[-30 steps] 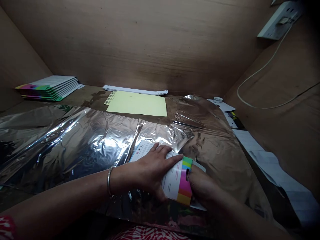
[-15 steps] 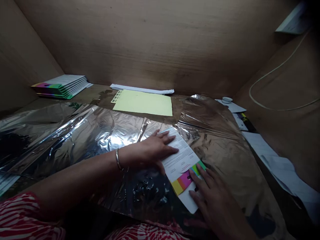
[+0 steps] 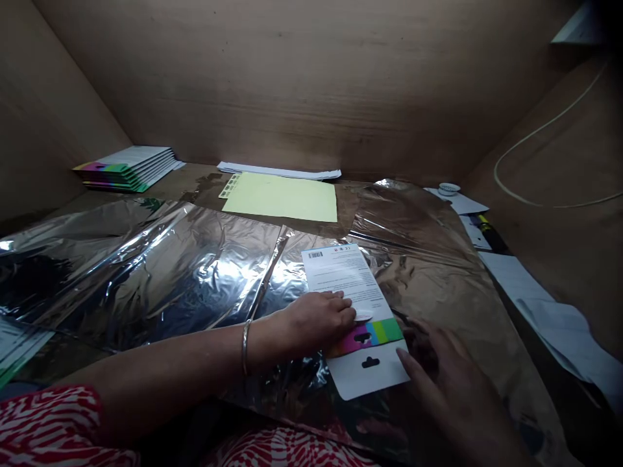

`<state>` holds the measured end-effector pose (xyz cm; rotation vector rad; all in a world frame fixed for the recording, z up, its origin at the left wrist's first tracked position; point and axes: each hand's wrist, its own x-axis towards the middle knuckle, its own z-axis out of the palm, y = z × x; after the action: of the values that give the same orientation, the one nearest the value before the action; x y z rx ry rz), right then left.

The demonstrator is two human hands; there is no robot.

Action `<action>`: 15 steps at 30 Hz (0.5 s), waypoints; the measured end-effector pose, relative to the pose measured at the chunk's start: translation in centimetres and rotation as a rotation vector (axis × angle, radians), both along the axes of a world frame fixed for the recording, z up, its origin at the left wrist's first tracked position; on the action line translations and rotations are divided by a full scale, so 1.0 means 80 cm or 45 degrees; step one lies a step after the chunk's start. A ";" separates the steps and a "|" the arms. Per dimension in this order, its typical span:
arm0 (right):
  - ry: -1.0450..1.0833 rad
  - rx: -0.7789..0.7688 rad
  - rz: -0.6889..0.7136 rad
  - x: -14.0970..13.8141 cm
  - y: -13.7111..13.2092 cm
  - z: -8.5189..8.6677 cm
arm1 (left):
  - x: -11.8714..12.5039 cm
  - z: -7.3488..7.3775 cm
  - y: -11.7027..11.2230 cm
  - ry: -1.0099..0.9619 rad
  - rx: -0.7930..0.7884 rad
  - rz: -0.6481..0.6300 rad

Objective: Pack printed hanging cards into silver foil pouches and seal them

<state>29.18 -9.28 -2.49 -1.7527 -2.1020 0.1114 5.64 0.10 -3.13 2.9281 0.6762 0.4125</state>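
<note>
A flat white cardboard packet lies on the shiny film in front of me. It has printed text, a barcode at its far end, a rainbow band and a white hang tab with a cut-out slot. My left hand rests on the packet's left side, its fingers curled in. By those fingertips shows a small whitish piece; whether I grip it is unclear. Beside the packet's right near corner is my right hand, thumb at the tab's edge and apart from the bent fingers, which are partly in shadow.
Crinkled silvery film covers the table. A stack of similar packets stands at the back left. A pale yellow sheet lies at the back middle. Along the right are white papers, a small white bowl and a yellow-black tool.
The packet has turned straighter, its barcode end now uncovered. My left hand has gone from spread to curled and come nearer the tab. My right hand has shifted right, off the rainbow band.
</note>
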 end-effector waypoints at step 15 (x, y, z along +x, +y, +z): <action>0.038 0.262 0.489 0.003 -0.007 -0.002 | -0.011 0.001 0.000 -0.149 -0.117 0.002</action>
<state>29.39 -9.80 -2.64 -1.2114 -2.3119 0.0254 4.75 0.12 -3.06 2.7918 0.6632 0.5332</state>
